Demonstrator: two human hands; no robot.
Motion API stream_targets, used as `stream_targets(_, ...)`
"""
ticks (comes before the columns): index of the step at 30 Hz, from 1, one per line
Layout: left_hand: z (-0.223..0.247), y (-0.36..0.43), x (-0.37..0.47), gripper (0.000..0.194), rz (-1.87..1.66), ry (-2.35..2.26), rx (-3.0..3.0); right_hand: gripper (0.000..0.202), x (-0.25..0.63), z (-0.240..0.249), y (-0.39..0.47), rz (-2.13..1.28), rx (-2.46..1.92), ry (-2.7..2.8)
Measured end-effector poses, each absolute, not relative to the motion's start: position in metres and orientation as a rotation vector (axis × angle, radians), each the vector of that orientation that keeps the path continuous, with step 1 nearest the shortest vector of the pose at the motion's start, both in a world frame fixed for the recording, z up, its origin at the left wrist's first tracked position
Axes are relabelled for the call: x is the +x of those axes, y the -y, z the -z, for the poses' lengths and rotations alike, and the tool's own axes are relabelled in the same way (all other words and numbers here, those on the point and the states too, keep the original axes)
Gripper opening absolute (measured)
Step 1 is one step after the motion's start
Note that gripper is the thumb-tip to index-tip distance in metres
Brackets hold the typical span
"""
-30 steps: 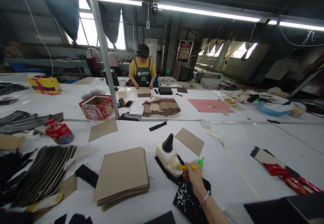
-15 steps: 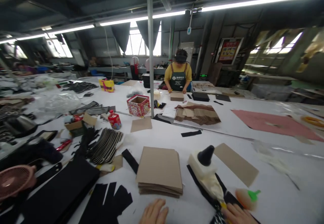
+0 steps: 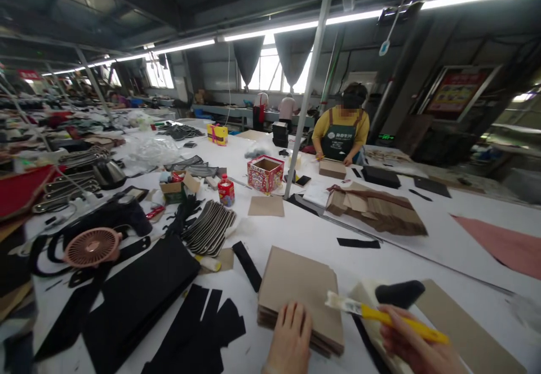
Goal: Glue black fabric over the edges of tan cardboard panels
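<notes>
A stack of square tan boards (image 3: 298, 278) lies in front of me on the white table. My left hand (image 3: 292, 329) rests flat on its near edge, fingers stretched out. Gripped in my right hand (image 3: 412, 337) is a glue brush (image 3: 380, 315) with a yellow handle. Its pale, coated bristles reach over the right side of the stack. Behind that hand sits a cream-coloured container (image 3: 364, 295) with a black conical top (image 3: 399, 294), partly hidden. A tan rectangular sheet (image 3: 465, 323) lies to the right.
Black strips (image 3: 198, 323) and a black stack (image 3: 141, 289) lie left, beside a pink fan (image 3: 93, 246). A red bottle (image 3: 226, 191), a patterned box (image 3: 265, 174) and a metal post (image 3: 310, 81) stand farther back. Across the table, a person in an apron (image 3: 338, 137) works.
My left hand has come onto the board stack. My right hand has lifted the brush from beside the container to the stack's right side. The view has swung left.
</notes>
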State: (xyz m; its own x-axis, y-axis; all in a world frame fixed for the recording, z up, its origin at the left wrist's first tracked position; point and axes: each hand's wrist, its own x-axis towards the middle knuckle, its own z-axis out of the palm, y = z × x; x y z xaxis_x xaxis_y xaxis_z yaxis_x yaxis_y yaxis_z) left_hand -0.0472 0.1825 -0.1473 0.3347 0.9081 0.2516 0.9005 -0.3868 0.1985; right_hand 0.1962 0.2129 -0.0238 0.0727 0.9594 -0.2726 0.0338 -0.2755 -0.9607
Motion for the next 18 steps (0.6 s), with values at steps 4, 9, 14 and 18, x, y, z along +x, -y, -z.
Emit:
stream_targets(4,0.161,-0.185,-0.044,0.047,-0.785,-1.852,2.695,0.036,0.101,-0.002,-0.235,-1.525,-1.316,1.113)
stream_targets(9,0.174,-0.198,-0.037,0.028,-1.275,-2.006,2.736,0.034,0.044,0.019,-0.266,-1.539,-1.345,1.294)
stream_targets(14,0.193,-0.208,-0.029,0.024,-1.584,-2.103,2.576,0.024,0.019,0.038,-0.294,-1.436,-1.447,1.474)
stream_targets(18,0.187,-0.203,-0.033,0.025,-1.123,-2.051,2.661,0.025,0.016,0.05,-0.328,-1.315,-1.463,1.457)
